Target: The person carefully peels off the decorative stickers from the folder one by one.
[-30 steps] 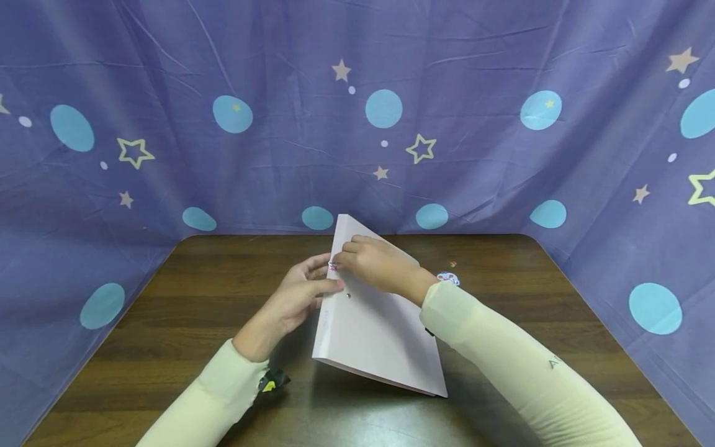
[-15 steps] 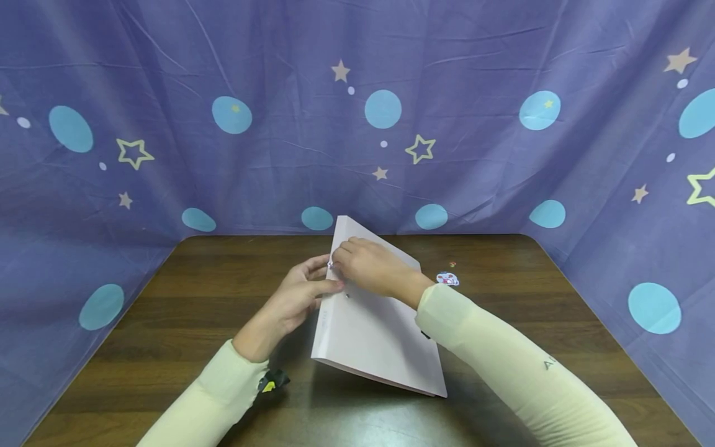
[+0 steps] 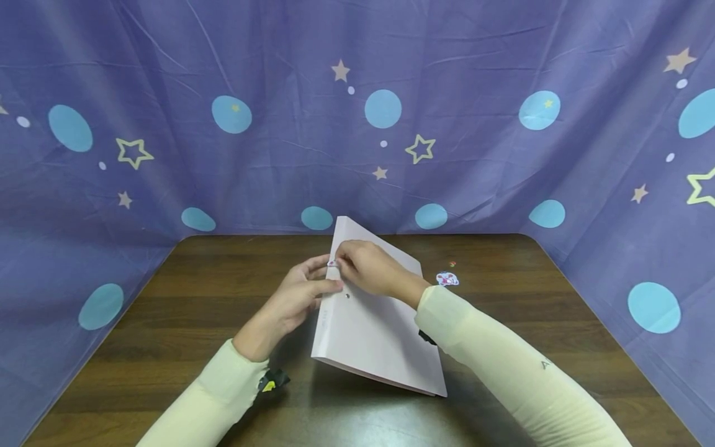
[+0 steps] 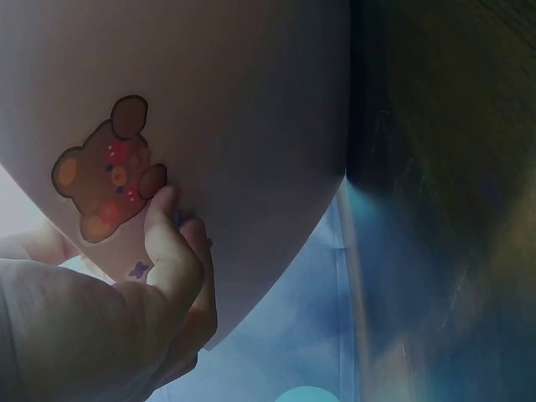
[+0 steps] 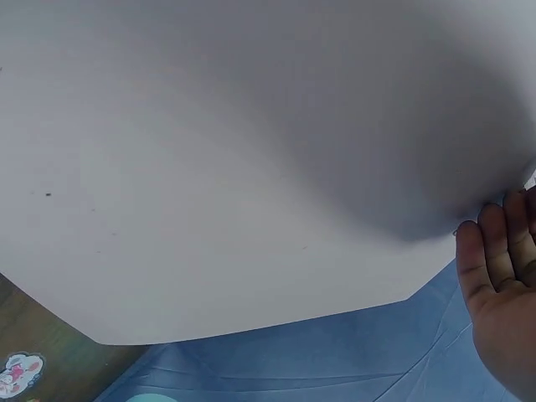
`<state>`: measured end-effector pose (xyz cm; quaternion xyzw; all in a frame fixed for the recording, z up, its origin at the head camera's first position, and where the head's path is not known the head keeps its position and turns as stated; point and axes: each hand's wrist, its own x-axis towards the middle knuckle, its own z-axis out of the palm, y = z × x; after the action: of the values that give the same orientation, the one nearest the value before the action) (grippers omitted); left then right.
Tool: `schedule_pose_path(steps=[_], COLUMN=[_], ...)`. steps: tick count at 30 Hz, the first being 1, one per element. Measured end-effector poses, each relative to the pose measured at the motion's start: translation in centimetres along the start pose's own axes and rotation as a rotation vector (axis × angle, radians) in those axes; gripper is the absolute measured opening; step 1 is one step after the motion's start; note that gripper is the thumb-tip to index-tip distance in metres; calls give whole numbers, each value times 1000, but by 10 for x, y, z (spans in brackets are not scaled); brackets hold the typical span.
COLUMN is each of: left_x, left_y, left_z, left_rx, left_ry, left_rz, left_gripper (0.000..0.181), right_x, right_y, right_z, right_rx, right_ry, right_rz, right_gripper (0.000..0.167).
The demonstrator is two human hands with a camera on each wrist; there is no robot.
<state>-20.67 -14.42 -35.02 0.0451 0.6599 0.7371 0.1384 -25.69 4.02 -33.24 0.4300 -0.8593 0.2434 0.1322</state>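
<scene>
A white folder stands tilted on the table, spine to the left. My left hand grips the spine, thumb on the near cover and fingers behind. In the left wrist view, fingers of my left hand lie beside a brown bear sticker on the cover. My right hand has its fingertips at a small white-and-pink sticker on the spine; its exact contact is partly hidden. The right wrist view shows the fingers of my right hand at the folder's edge.
A white, red and blue sticker lies on the wooden table right of the folder, with a tiny coloured piece behind it. A purple patterned curtain hangs around the table.
My right hand has shifted slightly at the spine, its fingertips moving a little to the right, so more of the small sticker shows. My left hand and the folder have hardly moved.
</scene>
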Motion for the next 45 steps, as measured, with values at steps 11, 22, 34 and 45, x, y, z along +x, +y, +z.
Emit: schedule_pose_path(steps=[11,22,34,45], left_x=[3,2,3,2], left_y=[-2,-1,-3,-3], left_z=[-1,0,-3,-3], left_rx=[-5,2,25,24], left_ry=[6,0,26,17], left_rz=[6,-1,-3,8], left_gripper=[73,73,73,73], right_x=[0,-1,-21,-71], right_y=[6,11,44,114], right_z=[4,1,-14,-28], right_rx=[85,208,160,-38], right_ry=[75,108,146,124], right_rz=[6,157,299,472], right_gripper=[10,12,14,14])
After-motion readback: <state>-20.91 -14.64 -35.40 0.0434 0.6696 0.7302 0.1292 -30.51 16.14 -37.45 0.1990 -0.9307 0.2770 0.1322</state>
